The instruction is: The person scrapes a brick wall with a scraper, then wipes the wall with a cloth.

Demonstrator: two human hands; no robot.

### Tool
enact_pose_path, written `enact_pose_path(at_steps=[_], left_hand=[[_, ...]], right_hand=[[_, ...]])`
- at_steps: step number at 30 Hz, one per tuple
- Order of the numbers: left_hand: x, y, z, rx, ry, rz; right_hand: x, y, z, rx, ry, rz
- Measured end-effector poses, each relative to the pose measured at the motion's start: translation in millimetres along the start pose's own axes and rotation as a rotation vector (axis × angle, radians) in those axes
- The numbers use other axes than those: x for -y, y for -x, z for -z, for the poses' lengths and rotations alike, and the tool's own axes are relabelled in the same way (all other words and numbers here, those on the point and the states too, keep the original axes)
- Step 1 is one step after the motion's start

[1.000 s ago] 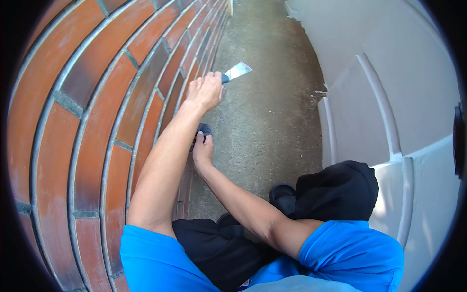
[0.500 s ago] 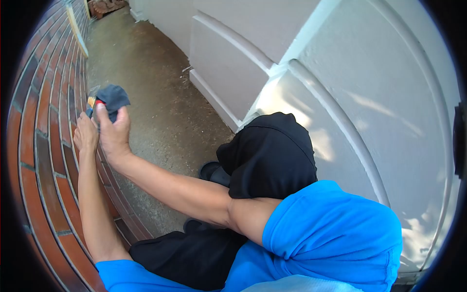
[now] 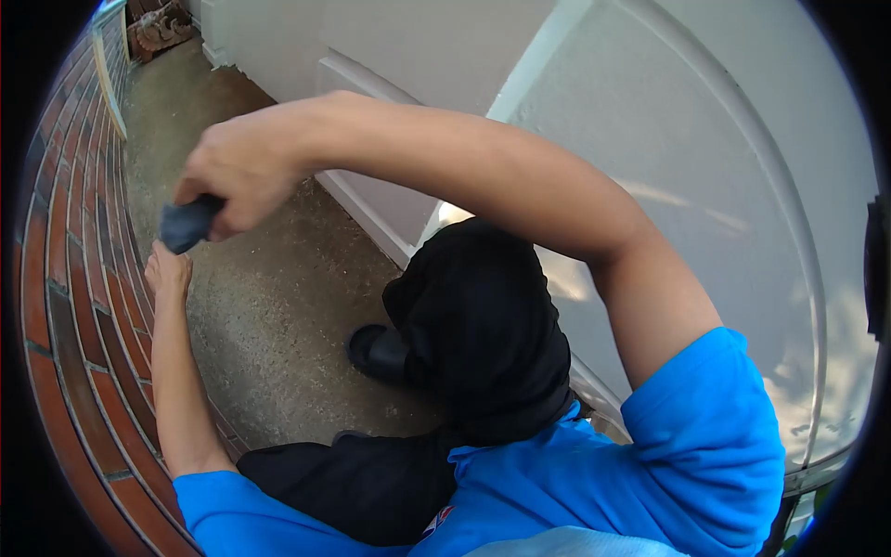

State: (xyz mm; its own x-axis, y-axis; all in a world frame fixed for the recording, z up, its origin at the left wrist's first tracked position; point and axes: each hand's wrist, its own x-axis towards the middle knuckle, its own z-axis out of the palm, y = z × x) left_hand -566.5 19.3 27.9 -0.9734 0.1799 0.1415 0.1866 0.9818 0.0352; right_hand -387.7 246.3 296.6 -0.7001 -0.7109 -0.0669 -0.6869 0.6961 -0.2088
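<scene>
My right hand (image 3: 249, 172) is closed on a dark grey cloth (image 3: 188, 225), the wrist bent so the fingers point down and left. The bunched cloth hangs just above my left hand (image 3: 171, 271) and covers part of its fingertips. My left hand is held low beside the brick wall (image 3: 70, 306), its fingers curled; what they hold is hidden from me.
On my left the brick wall runs forward along a narrow concrete floor (image 3: 269, 343). A pale panelled wall (image 3: 650, 121) stands close on the right. At the far end sit some carved reddish-brown pieces (image 3: 160, 32). My bent knee (image 3: 473, 325) and dark shoe (image 3: 379, 351) fill the middle.
My right arm has swung up, elbow raised, with the hand now above the left, gripping the cloth from over the top. The red and yellow bits by the cloth are out of sight.
</scene>
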Motion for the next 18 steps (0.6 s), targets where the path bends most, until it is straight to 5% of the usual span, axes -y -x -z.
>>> enact_pose_path(at_steps=[4, 12, 18], left_hand=[[-8, 13, 2, -0.066, 0.033, 0.05], [-15, 28, -19, -0.047, 0.007, -0.087], [-9, 30, -21, -0.098, 0.033, -0.112]], right_hand=[[-61, 129, -69, -0.04, -0.282, -0.135], [-101, 295, -170, 0.555, -0.488, -0.359], [-114, 297, -165, 0.359, -0.518, -0.445]])
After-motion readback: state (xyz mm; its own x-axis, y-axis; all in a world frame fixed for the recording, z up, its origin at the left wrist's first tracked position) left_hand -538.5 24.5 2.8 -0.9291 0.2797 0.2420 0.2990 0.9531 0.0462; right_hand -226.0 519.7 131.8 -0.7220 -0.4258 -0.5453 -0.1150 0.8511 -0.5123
